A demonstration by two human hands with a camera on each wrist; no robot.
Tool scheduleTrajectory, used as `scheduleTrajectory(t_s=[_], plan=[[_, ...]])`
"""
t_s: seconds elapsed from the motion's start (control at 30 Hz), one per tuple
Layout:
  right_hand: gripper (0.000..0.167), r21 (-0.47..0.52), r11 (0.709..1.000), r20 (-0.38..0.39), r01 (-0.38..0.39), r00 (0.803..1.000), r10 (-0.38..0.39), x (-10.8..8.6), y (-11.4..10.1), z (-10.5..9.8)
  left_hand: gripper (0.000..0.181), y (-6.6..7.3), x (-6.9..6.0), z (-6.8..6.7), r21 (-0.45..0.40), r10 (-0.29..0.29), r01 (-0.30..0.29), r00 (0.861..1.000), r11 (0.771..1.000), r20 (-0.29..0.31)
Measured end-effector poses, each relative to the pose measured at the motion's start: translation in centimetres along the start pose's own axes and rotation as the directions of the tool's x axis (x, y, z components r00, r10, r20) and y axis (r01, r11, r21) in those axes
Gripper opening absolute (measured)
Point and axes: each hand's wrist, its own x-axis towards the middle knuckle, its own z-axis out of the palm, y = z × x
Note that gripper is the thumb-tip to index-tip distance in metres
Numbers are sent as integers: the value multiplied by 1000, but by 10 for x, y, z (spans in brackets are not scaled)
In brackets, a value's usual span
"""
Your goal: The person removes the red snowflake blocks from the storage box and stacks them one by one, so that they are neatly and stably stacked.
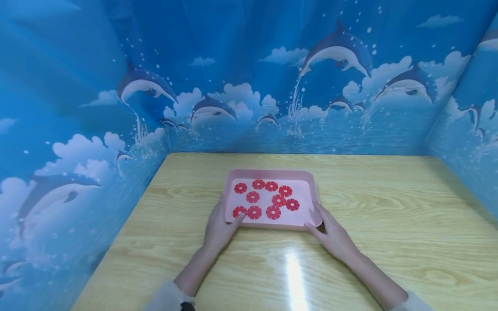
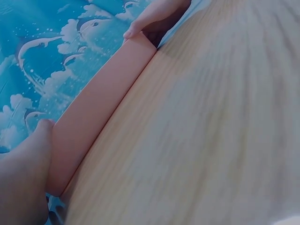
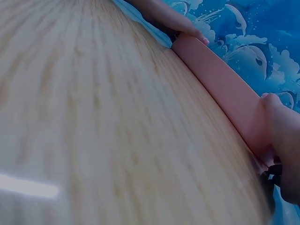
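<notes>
A shallow pink tray (image 1: 272, 174) sits on the wooden table, with several red notched discs (image 1: 253, 197), each with a pale centre, scattered flat inside it. My left hand (image 1: 219, 226) grips the tray's near left corner, its thumb over the front rim. At the near right corner my right hand (image 1: 332, 233) holds the tray the same way. Both wrist views show the tray's front wall, pink (image 2: 101, 110) and upright, between the two hands. The fingers beneath and behind the corners are mostly hidden.
The light wood-grain table (image 1: 389, 207) extends around the tray, with a bright light reflection in front. Blue sheets printed with dolphins and clouds (image 1: 249, 77) rise along the table's back, left and right edges.
</notes>
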Motion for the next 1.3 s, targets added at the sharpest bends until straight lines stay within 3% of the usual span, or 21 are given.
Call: scheduleTrajectory(t_s=[0.37,0.8,1.1,1.3], plan=[[73,-5,1000,-12,7,1000,-8,-11,9,-13,91,9,-8,13,28,41,-40,999,999,-10],[72,-14,1000,-34,14,999,-14,-27,22,-22,91,25,-21,20,2,90,-90,996,996,16],[72,-10,1000,-27,-3,1000,3,-34,24,-29,90,32,-25,25,13,70,-70,997,997,36],[73,-13,1000,-31,16,999,-17,-33,22,-34,74,34,-20,23,-120,8,-5,1000,993,25]])
